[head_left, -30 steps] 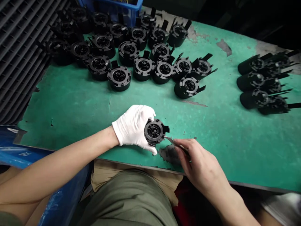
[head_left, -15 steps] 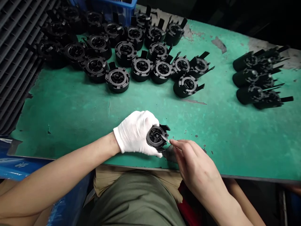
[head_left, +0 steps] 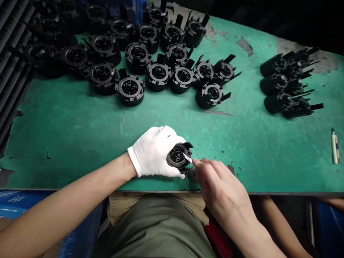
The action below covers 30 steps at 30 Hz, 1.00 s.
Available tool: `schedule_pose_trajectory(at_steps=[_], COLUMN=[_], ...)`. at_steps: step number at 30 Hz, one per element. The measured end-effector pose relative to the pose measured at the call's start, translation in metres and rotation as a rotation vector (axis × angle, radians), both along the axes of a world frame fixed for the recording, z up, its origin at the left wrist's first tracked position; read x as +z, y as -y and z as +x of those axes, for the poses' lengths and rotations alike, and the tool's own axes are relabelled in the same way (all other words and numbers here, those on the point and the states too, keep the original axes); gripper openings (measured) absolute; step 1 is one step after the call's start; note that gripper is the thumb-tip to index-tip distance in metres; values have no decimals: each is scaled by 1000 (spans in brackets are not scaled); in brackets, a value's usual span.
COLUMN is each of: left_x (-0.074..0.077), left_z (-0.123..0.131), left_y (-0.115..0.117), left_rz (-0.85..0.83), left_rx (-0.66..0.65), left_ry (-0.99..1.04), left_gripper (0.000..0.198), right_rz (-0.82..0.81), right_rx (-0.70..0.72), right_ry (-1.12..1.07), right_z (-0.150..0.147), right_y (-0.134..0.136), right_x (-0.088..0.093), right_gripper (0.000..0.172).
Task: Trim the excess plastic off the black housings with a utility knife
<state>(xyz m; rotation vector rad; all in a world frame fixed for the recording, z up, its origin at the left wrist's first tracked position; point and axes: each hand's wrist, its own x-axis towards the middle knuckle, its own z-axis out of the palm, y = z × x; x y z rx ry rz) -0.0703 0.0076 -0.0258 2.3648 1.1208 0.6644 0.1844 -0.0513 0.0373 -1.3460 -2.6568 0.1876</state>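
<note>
My left hand [head_left: 155,152], in a white glove, is closed around a round black plastic housing [head_left: 177,155] near the table's front edge. The housing's ribbed round face is turned up, and a tab sticks out at its upper right. My bare right hand [head_left: 221,184] pinches a small knife [head_left: 188,158] whose handle is hidden in the fingers. Its pale, thin blade lies over the right part of the housing's face; whether the tip touches the plastic I cannot tell.
Several similar black housings [head_left: 130,89] stand grouped at the back left of the green table [head_left: 88,118]. Another cluster of black housings [head_left: 278,102] is at the right. A pen-like stick [head_left: 335,147] lies at the right edge. A blue bin [head_left: 135,10] is behind.
The view has shifted slightly, bringing the pen-like stick into sight at the right. Both hands keep their holds, and the blade stays at the housing with only a slight move.
</note>
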Motion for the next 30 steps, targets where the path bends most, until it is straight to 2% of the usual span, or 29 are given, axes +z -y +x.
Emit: schedule_pose_trajectory(at_steps=[14, 19, 23, 27, 30], left_x=[2, 4, -1, -7, -9], left_z=[1, 1, -2, -4, -1], left_y=[1, 2, 1, 0, 1], left_rz=[-19, -33, 21, 52, 73], left_rx=[17, 23, 11, -25, -11], left_ry=[-12, -36, 26, 126, 123], left_gripper=[90, 86, 89, 87, 100], right_rz=[-19, 5, -18, 10, 22], right_rx=[-109, -188, -136, -165, -37], right_ry=[9, -22, -163, -244, -209], right_z=[-9, -13, 2, 30, 46], right_y=[12, 14, 11, -6, -24], right_x=[1, 0, -3, -8, -11], right_gripper=[11, 11, 25, 33, 32])
